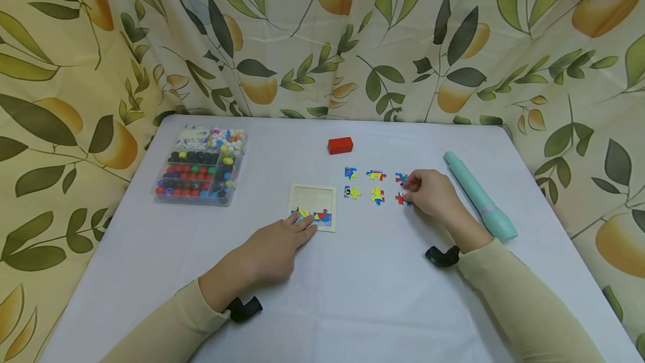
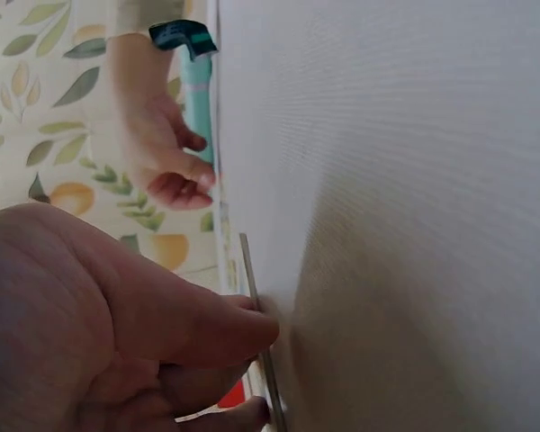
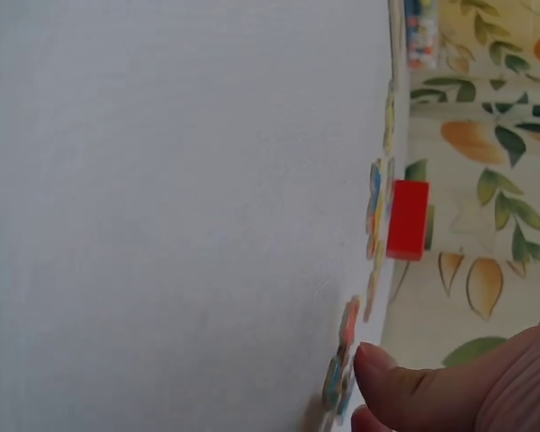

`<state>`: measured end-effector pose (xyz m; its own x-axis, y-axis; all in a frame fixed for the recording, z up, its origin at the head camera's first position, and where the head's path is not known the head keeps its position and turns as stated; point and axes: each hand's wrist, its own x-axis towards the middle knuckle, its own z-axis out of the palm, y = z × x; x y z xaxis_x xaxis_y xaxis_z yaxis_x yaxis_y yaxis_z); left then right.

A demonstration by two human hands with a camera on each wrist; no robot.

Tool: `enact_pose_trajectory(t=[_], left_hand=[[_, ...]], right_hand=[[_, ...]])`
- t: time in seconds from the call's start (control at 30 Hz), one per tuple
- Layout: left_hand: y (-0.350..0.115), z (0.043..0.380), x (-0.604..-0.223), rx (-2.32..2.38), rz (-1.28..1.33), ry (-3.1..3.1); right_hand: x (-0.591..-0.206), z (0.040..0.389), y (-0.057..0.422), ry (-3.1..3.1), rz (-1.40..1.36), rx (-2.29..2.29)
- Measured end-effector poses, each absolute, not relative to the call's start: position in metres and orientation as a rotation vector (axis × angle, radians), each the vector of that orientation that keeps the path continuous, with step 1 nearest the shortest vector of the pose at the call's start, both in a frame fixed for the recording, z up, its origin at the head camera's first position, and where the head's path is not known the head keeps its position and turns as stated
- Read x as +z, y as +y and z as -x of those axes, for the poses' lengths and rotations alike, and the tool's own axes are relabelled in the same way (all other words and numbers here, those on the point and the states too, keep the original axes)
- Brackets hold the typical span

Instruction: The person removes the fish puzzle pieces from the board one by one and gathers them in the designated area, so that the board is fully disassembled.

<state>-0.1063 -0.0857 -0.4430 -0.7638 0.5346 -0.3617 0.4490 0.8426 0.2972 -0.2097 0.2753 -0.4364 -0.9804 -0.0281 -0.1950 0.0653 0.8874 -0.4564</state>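
My left hand (image 1: 277, 248) rests its fingertips on the lower part of a small square wooden puzzle tray (image 1: 313, 192). Its bottom strip holds joined colourful pieces (image 1: 322, 216), partly covered by the fingers. In the left wrist view, the thumb (image 2: 238, 331) lies against the tray's thin edge (image 2: 248, 270). My right hand (image 1: 434, 195) is over the rightmost loose jigsaw pieces, its fingertips right at the upper piece (image 1: 400, 177) and the lower piece (image 1: 400, 198). In the right wrist view, its thumb (image 3: 387, 382) is close beside several pieces (image 3: 349, 324).
More loose jigsaw pieces (image 1: 377, 195) lie in two rows right of the tray. Behind them sits a red block (image 1: 340, 145). A clear compartment box of beads (image 1: 199, 170) stands at the left; a mint-green tube (image 1: 478, 198) lies at the right. A patterned curtain (image 1: 322, 43) hangs behind.
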Motion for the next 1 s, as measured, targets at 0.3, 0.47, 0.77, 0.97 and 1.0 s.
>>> enact_pose_trajectory(t=[0.3,0.47,0.77,0.97,1.0], left_hand=[[-0.081,0.113,-0.435,0.363,-0.711,2.684],[-0.089,0.122,-0.439,0.581,-0.676,2.739],[-0.103,0.137,-0.445,0.821,-0.658,2.855],[-0.112,0.144,-0.448,0.542,-0.544,2.876],[-0.114,0.145,-0.449,0.489,-0.53,2.851]], right_hand=[[-0.42,0.205,0.235,2.839,0.076,-0.81],[-0.42,0.203,0.197,2.792,0.205,-0.921],[-0.433,0.193,0.126,2.466,0.476,-1.173],[-0.442,0.191,0.101,2.398,0.482,-1.134],[-0.444,0.192,0.099,2.409,0.497,-1.107]])
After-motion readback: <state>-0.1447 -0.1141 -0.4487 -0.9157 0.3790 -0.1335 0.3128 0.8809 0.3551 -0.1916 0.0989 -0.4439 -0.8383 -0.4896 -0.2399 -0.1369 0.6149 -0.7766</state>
